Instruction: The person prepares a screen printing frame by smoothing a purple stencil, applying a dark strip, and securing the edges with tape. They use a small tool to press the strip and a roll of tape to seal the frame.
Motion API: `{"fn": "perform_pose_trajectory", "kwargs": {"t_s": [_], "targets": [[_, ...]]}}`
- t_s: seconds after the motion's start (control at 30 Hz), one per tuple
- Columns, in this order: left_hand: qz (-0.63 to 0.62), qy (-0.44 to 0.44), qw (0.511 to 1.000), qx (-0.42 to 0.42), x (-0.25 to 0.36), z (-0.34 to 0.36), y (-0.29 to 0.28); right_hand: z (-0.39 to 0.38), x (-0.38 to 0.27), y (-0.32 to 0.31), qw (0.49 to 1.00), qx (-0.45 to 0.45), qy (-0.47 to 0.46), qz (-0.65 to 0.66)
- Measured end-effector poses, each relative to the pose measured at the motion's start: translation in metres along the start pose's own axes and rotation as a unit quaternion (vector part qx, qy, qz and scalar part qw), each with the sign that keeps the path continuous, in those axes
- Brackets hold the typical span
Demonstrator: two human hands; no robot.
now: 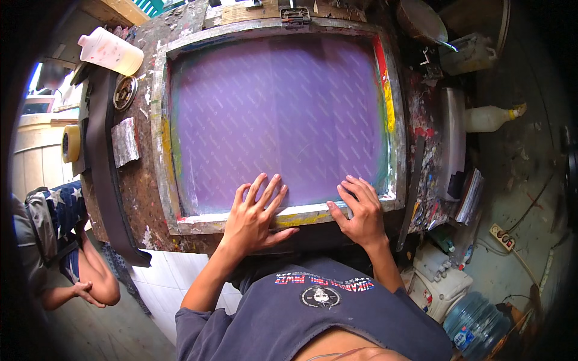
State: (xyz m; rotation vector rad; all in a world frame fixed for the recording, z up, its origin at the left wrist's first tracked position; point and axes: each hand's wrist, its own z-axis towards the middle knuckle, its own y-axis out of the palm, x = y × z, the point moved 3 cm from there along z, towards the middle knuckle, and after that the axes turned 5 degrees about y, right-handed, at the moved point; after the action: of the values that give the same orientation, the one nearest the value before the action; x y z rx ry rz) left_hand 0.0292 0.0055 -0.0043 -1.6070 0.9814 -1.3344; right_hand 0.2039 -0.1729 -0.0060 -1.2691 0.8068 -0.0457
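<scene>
A wooden screen-printing frame (161, 144), smeared with yellow, red and green paint, lies on the stained worktable in front of me. Its stretched mesh (271, 108) looks purple, with rows of small pale marks showing across it. A metal hinge clamp (295, 17) sits at the middle of the frame's far edge. My left hand (253, 216) rests over the near rail, fingers spread onto the mesh and thumb pointing right along the wood. Closer to the near right corner, my right hand (363, 212) lies across the same rail with its fingers stretched out. Neither hand holds anything that I can see.
A whitish plastic bottle (111, 53), a tape roll (70, 144) and a long dark strip (108, 174) line the left side. Beyond them a person (96, 277) sits. At right are a pale bottle (490, 118), a power strip (502, 237) and a blue water jug (478, 325).
</scene>
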Motion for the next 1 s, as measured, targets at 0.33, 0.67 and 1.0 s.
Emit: {"fn": "perform_pose_trajectory", "kwargs": {"t_s": [0.33,0.67,1.0], "targets": [[0.013,-0.002,1.000,0.005,-0.003,0.001,-0.003,0.095,0.019,-0.017,0.994,-0.077,-0.047,-0.054],[-0.013,-0.006,1.000,0.006,-0.002,0.001,-0.002,0.190,0.046,-0.002,0.975,-0.113,-0.052,-0.185],[-0.007,0.002,1.000,0.003,-0.001,0.000,-0.003,0.186,0.049,0.001,0.977,-0.106,-0.049,-0.178]]}}
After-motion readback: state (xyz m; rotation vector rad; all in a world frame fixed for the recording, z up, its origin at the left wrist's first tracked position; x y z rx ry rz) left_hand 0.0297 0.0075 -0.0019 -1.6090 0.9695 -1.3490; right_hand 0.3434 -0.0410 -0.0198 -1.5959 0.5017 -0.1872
